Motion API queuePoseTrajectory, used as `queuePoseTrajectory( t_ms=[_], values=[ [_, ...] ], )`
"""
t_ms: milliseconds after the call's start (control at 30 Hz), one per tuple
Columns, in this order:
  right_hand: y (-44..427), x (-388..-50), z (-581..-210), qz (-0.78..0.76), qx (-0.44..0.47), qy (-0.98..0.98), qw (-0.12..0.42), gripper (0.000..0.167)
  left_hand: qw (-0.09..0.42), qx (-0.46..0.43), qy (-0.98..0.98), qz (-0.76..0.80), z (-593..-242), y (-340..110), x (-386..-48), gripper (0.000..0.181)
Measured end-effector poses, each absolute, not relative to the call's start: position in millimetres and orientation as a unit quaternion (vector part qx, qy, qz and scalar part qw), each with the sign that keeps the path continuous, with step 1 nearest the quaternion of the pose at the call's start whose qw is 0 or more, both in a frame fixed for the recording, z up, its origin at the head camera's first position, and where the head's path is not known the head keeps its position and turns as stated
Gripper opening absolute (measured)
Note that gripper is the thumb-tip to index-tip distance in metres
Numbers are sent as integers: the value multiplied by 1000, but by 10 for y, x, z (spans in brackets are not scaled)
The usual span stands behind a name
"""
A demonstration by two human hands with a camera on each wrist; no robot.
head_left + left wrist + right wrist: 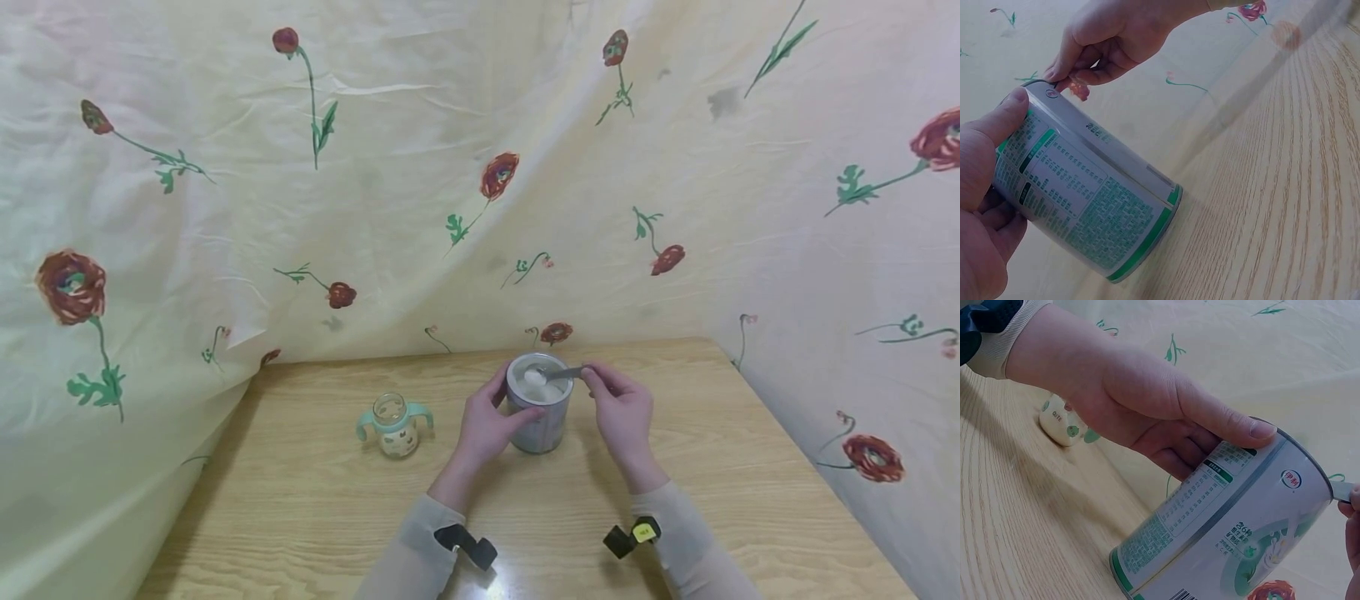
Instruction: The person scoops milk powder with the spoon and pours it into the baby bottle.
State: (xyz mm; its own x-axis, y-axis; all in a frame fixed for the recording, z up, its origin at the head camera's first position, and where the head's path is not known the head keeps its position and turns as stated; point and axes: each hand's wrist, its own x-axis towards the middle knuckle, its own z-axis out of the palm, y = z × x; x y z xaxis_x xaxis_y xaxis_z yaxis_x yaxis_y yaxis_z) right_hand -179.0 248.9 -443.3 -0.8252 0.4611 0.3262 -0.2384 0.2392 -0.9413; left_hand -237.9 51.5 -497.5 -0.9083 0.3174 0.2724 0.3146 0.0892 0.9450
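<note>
A white and green printed milk powder can (542, 433) with an open top stands on the wooden table, pale powder showing inside. My left hand (487, 421) grips it from the left, with the thumb near the rim in the left wrist view. Between thumb and fingers, my right hand (626, 412) pinches the flat handle of a spoon (566, 372). The spoon's bowl is at the can's mouth and looks heaped with white powder. Its handle (1340, 490) juts past the rim in the right wrist view, where only part of the right hand (1354, 550) shows.
A clear baby bottle (397, 442) with two turquoise handles and no lid stands on the table, left of the can. Behind and along the sides hangs a pale cloth (405, 208) with printed red flowers. The wooden tabletop (315, 508) extends toward me.
</note>
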Motion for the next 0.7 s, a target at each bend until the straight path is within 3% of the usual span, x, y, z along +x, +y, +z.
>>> queuePoseTrajectory(
  t_ms=[167, 500, 700],
  values=[
    [2477, -1775, -4392, 614, -79, -733, 283, 20, 1, 212, 737, 642, -4981, 517, -2384, 92],
    [2628, -1957, -4710, 622, -85, -723, 287, 22, -3, 214, 737, 641, -4979, 526, -2391, 90],
    [2643, -1957, -4717, 640, -92, -711, 276, 30, -6, 218, 737, 640, -5005, 520, -2398, 90]
  ],
)
